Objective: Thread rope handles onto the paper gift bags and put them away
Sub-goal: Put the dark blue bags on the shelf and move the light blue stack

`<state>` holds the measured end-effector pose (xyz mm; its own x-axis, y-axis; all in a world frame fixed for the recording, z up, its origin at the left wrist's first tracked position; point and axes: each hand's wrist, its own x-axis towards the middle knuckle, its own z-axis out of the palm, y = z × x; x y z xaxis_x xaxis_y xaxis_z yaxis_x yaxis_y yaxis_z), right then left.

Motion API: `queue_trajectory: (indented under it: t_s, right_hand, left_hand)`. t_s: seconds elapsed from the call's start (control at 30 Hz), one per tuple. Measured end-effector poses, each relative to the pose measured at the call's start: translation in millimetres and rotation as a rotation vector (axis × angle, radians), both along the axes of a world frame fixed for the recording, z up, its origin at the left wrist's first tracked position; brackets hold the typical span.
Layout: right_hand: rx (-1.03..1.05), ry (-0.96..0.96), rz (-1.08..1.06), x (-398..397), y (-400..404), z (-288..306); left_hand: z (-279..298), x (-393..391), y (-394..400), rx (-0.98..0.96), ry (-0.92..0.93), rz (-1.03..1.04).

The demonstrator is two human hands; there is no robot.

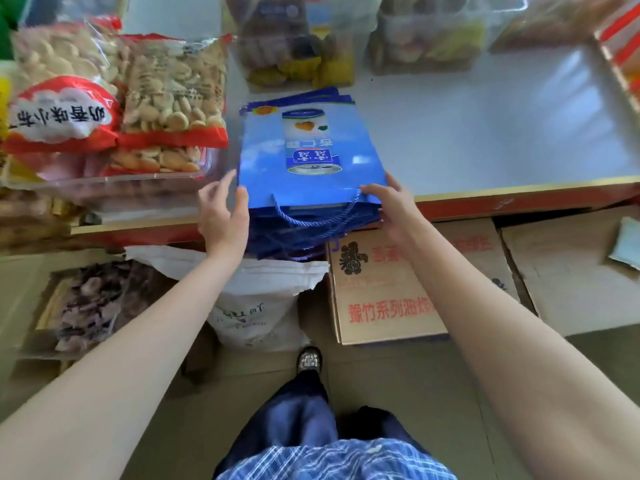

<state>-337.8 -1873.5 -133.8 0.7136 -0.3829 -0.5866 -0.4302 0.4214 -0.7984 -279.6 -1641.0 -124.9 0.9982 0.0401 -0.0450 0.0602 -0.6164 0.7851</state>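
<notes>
A stack of flat blue paper gift bags (304, 147) lies on the white counter (485, 133), its near end hanging over the front edge. Blue rope handles (311, 220) dangle from that near end. My left hand (223, 213) grips the stack's near left corner, thumb on top and fingers at the side. My right hand (391, 206) holds the near right corner, thumb lying on the top bag and fingers under the edge.
Bags of biscuits (114, 98) in a clear tray crowd the counter's left. Clear tubs of snacks (426, 32) stand at the back. Below the counter are cardboard boxes (388, 289), a white sack (256, 306) and a box of dried goods (93, 306).
</notes>
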Motion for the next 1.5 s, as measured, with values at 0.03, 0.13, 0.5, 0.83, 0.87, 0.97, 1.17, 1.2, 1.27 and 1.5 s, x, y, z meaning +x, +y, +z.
queue_trajectory:
  t_s: [0.03,0.13,0.5,0.83,0.87,0.97,1.17,1.2,1.27,1.5]
  right_hand:
    - [-0.033,0.005,0.013,-15,-20,5]
    - [-0.015,0.038,0.014,-70,-65,12]
    - [-0.040,0.187,0.357,-140,-103,-2]
    - [-0.003,-0.152,-0.111,-243,-188,19]
    - [-0.029,-0.135,-0.159,-266,-205,19]
    - [-0.062,-0.055,-0.332,-348,-256,8]
    - [0.027,0.002,-0.669,-530,-338,-14]
    - [0.032,0.011,-0.729,-557,-349,-15]
    - [0.048,0.027,-0.833,-602,-366,-15]
    - [0.130,0.063,-1.275,-698,-406,-62]
  left_hand:
    - [2,-3,-10,-0.071,0.151,-0.022]
    - [-3,-22,-47,-0.353,0.689,-0.102]
    - [-29,-55,-103,-0.122,0.379,-0.442]
    - [39,-123,-236,-0.009,-0.058,-0.806]
    - [40,-138,-260,0.004,-0.047,-0.857]
    - [35,-196,-343,0.043,0.009,-1.005]
    - [12,-340,-495,0.070,0.106,-1.315]
    - [10,-363,-519,0.078,0.120,-1.376]
    - [7,-402,-564,0.107,0.140,-1.499]
    - [-32,-515,-728,0.322,0.269,-1.889]
